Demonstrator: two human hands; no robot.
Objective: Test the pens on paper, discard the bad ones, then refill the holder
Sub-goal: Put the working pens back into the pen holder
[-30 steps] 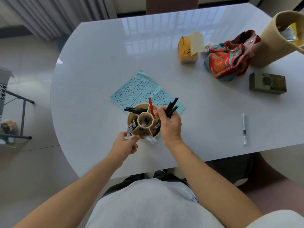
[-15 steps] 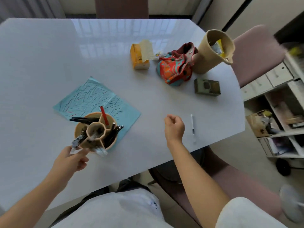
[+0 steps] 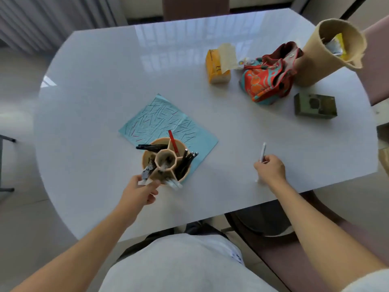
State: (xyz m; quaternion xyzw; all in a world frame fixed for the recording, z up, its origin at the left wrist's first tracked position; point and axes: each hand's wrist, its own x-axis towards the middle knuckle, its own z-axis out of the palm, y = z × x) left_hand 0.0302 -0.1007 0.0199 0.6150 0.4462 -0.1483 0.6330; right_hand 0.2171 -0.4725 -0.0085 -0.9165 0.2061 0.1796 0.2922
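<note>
A tan round pen holder with honeycomb cells stands on the near corner of a light blue paper covered in scribble marks. Black pens, a red pen and white pens stick out of its cells. My left hand grips the holder's near-left side, fingers around a silver-tipped pen there. To the right, my right hand is closed around a white pen whose far end points away from me over the white table.
At the back right stand a yellow box, a red and teal patterned pouch, a tall tan felt bin with wrappers inside, and a dark green box. A pink chair sits beyond the table's right edge.
My right hand left the holder, travelled right across the table and closed on the white pen that lay there. My left hand stays at the holder. The camera swung right, then back.
</note>
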